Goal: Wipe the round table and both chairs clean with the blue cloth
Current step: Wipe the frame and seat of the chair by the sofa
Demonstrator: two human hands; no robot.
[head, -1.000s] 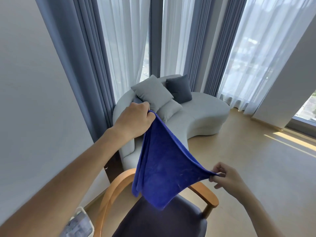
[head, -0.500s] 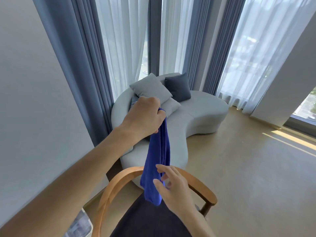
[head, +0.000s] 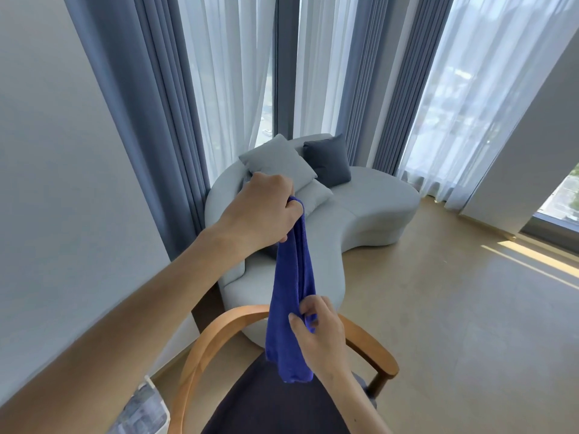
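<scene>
The left hand [head: 261,211] grips the blue cloth's [head: 293,296] top while the right hand [head: 319,332] pinches it lower, apparently folding it above the wooden armchair [head: 369,343], which likely gets wiped next.

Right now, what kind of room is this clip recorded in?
Probably a hotel room or apartment lounge corner, high up: a curved grey sofa with cushions, floor-length sheer curtains over tall windows, and a wooden armchair.
</scene>
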